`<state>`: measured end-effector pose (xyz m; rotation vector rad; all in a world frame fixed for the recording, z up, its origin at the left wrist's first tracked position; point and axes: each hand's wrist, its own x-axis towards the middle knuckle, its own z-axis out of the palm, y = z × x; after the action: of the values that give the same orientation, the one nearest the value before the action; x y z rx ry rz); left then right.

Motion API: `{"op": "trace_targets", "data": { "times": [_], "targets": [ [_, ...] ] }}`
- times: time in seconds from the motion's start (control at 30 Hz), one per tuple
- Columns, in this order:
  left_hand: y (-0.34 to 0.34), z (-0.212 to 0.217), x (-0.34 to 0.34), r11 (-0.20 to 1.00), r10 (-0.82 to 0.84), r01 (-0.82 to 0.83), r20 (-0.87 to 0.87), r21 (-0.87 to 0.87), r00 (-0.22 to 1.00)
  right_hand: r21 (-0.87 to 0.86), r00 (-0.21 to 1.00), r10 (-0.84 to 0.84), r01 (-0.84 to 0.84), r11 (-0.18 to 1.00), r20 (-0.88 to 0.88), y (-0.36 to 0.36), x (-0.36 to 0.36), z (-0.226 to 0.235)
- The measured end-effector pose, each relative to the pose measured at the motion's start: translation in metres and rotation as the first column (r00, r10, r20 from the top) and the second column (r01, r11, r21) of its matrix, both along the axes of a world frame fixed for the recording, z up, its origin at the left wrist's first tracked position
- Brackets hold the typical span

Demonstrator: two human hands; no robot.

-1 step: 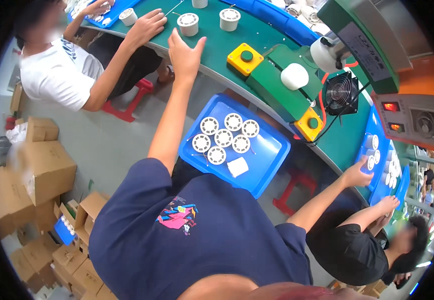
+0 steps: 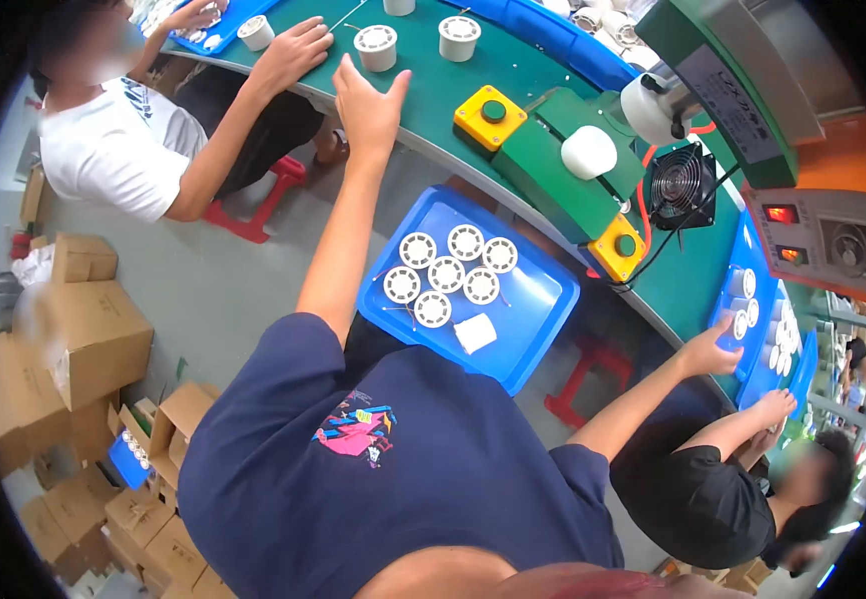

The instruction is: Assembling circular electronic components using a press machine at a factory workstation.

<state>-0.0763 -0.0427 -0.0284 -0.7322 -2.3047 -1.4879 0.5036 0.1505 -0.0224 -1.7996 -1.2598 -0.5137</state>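
Observation:
My left hand (image 2: 368, 115) is over the near edge of the green bench, thumb and fingers apart, with nothing in it. Just beyond its fingertips stands a round white plastic housing (image 2: 376, 60) with a slotted top. A similar housing (image 2: 459, 45) is to its right. My right hand (image 2: 708, 351) reaches to the right end of the bench, its thumb and fingers around the edge of a blue tray (image 2: 753, 391) that carries several white housings (image 2: 742, 285). Before my body, a blue tray (image 2: 538, 334) holds several slotted white housings (image 2: 446, 275) and a folded white piece (image 2: 475, 333).
A green press (image 2: 688, 90) with a white round block (image 2: 588, 152) and yellow button boxes (image 2: 490, 118) occupies the bench, beside a black fan (image 2: 681, 187). Co-workers sit at left (image 2: 118, 150) and right (image 2: 713, 489). Cardboard boxes (image 2: 93, 339) and red stools (image 2: 588, 384) stand below.

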Motion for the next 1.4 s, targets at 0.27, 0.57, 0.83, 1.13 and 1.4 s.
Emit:
{"op": "trace_targets", "data": {
  "times": [0.27,0.57,0.83,1.13,1.4],
  "targets": [
    [0.016,0.006,-0.036,0.999,-0.019,0.018,0.032,0.028,0.999,0.210,0.747,0.506,-0.463,0.861,-0.431,-0.161,-0.139,0.011],
    [-0.043,0.055,0.055,0.900,-0.432,0.410,0.176,0.149,0.885,0.129,0.085,0.812,-0.973,0.193,-0.577,-0.218,-0.305,0.081],
    [-0.057,0.068,0.139,0.706,-0.708,0.696,0.128,0.131,0.695,0.028,0.071,0.801,-0.994,0.110,-0.595,-0.200,-0.314,0.088],
    [0.025,0.088,0.161,0.525,-0.827,0.847,-0.187,0.083,0.530,0.190,0.105,0.840,-0.952,0.240,-0.532,-0.137,-0.288,0.096],
    [0.078,0.083,0.162,0.525,-0.828,0.846,-0.178,0.089,0.533,0.237,0.211,0.889,-0.915,0.325,-0.407,-0.084,-0.296,0.085]
  ]
}}
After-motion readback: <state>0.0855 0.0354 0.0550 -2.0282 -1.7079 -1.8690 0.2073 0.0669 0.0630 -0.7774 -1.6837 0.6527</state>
